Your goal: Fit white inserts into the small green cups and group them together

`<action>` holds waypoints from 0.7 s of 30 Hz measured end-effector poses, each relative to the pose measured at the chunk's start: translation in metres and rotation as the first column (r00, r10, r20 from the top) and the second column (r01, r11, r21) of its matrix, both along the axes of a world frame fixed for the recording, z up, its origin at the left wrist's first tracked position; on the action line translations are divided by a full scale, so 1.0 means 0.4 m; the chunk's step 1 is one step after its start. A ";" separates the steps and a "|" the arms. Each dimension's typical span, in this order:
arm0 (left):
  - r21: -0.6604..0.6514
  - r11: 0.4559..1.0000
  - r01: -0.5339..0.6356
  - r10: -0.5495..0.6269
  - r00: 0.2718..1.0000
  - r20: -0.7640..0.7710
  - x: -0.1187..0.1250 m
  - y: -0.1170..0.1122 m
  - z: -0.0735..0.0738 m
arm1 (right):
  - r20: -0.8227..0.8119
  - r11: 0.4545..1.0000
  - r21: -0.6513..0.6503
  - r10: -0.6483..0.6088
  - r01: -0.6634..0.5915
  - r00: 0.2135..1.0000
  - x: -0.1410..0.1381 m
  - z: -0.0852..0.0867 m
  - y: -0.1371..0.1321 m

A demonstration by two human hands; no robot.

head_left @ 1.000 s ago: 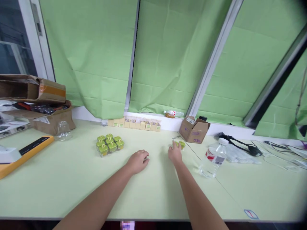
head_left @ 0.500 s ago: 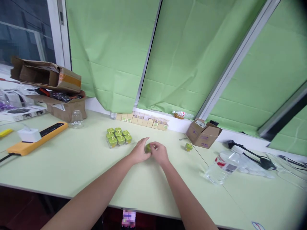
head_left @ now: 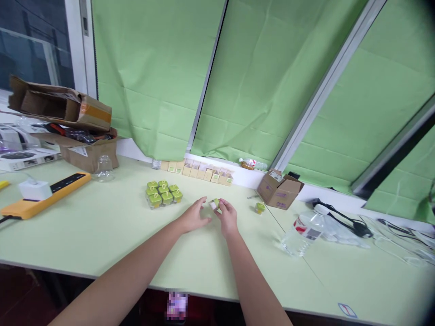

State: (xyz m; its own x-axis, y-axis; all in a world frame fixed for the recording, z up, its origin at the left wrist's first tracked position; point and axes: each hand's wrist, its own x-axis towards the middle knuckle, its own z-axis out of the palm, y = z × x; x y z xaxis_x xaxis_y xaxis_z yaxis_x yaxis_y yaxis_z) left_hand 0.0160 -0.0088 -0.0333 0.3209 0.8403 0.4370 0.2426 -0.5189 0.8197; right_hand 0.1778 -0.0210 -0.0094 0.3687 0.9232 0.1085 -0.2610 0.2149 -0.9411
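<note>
Pinched in the fingers of my right hand (head_left: 227, 218) is a small green-lidded container (head_left: 215, 204), tilted so that a pale side shows. My left hand (head_left: 194, 217) is just left of it, thumb and fingers apart, with nothing in it. Several like containers with green lids (head_left: 164, 193) stand packed together in rows on the table, left of my hands. One more green-lidded container (head_left: 260, 208) stands alone to the right, by the cardboard box.
Small tan boxes (head_left: 197, 170) line the table's back edge. At right are a cardboard box (head_left: 279, 190), a water bottle (head_left: 304, 232) and cables (head_left: 353, 222). An orange power strip (head_left: 47, 197), a clear jar (head_left: 103, 169) and brown cartons (head_left: 90, 149) occupy the left.
My left hand has come away from the small container and opened. My right hand has turned the container, so its pale side shows. The view has shifted slightly.
</note>
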 end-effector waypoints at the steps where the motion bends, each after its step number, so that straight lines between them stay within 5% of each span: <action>1: 0.008 1.000 -0.006 0.006 1.000 -0.014 0.001 -0.007 0.002 | 0.053 0.999 0.017 0.031 -0.032 0.998 -0.013 -0.002 -0.004; 5: 0.027 0.996 -0.086 0.088 0.989 -0.116 -0.006 -0.014 0.020 | 0.202 0.992 0.062 0.099 -0.114 0.974 -0.075 -0.013 -0.010; 11: 0.037 0.994 -0.107 0.112 0.973 -0.200 -0.021 0.000 0.023 | -0.148 0.994 0.082 -0.054 0.066 0.988 -0.034 -0.001 0.001; 14: 0.027 0.987 -0.156 0.158 0.961 -0.229 -0.023 0.001 0.017 | -0.294 0.985 -0.033 -0.169 0.167 0.941 0.020 0.004 0.007; 21: 0.143 0.972 -0.186 0.217 0.946 -0.242 -0.037 0.038 0.002 | -0.207 0.993 -0.072 -0.102 0.089 0.973 0.024 -0.024 0.019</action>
State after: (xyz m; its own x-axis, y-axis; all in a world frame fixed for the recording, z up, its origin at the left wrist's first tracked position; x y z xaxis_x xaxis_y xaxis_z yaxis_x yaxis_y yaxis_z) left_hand 0.0012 0.0065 -0.0323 0.2633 0.8469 0.4619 0.5445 -0.5257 0.6535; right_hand 0.1874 -0.0136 -0.0191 0.4636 0.8853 -0.0367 -0.4356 0.1917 -0.8795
